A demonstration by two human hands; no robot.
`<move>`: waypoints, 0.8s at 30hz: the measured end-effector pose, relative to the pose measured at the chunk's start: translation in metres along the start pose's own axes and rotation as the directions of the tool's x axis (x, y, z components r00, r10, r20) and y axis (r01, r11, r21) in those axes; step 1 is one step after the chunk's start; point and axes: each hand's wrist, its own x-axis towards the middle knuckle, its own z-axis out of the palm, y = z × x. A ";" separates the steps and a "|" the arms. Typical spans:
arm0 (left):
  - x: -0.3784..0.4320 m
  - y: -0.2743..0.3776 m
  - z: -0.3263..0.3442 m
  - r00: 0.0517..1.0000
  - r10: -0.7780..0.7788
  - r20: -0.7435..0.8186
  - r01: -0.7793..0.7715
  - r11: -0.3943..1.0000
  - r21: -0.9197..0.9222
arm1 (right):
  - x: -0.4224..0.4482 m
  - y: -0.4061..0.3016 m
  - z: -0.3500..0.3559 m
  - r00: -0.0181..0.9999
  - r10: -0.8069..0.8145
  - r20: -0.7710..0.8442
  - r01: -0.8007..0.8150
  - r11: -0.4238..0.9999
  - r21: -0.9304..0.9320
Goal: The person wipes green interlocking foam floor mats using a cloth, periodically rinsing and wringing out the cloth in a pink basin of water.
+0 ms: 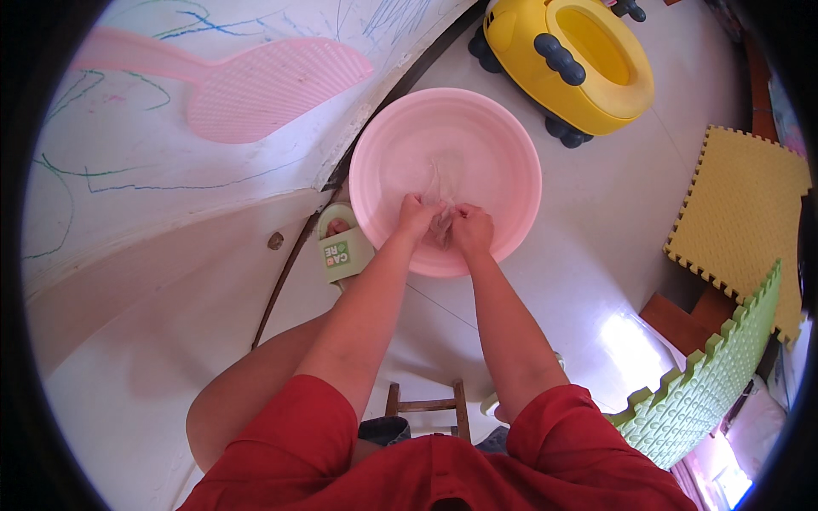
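A round pink plastic basin [527,185] stands on the floor before me, apparently with clear water in it. Over its near half, my left hand [418,216] and my right hand [471,227] pinch a thin, sheer greyish-beige fabric [445,182] between thumbs and fingers. The fabric looks wet and crumpled. One part trails toward the basin's middle, and a darker bunch hangs between and below my hands. Its full shape cannot be made out.
A yellow ride-on-shaped child's potty [543,83] stands beyond the basin. Left, a pink fly swatter [275,86] lies against a crayon-marked white surface [223,169]. Yellow [735,204] and green foam mats [709,383] are at right. A slipper [345,255] touches the basin's side; a wooden stool [428,405] is beneath me.
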 end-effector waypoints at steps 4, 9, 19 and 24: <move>-0.001 0.001 -0.005 0.964 0.182 -0.194 -0.073 0.883 0.464 | 0.008 0.013 0.009 0.990 -0.001 -0.140 0.016 0.994 0.105; -0.009 0.005 0.003 0.891 0.316 -0.325 -0.098 0.834 0.543 | 0.018 0.019 0.018 0.875 0.238 -0.422 -0.015 0.884 0.468; -0.022 0.012 -0.007 0.813 0.513 0.274 -0.391 0.132 0.911 | 0.017 0.004 0.008 0.947 -0.031 -0.319 0.080 0.987 0.141; -0.012 0.015 -0.014 0.789 0.609 -0.083 -0.276 0.472 0.838 | 0.024 0.005 0.023 0.924 -0.026 -0.383 0.027 1.000 -0.003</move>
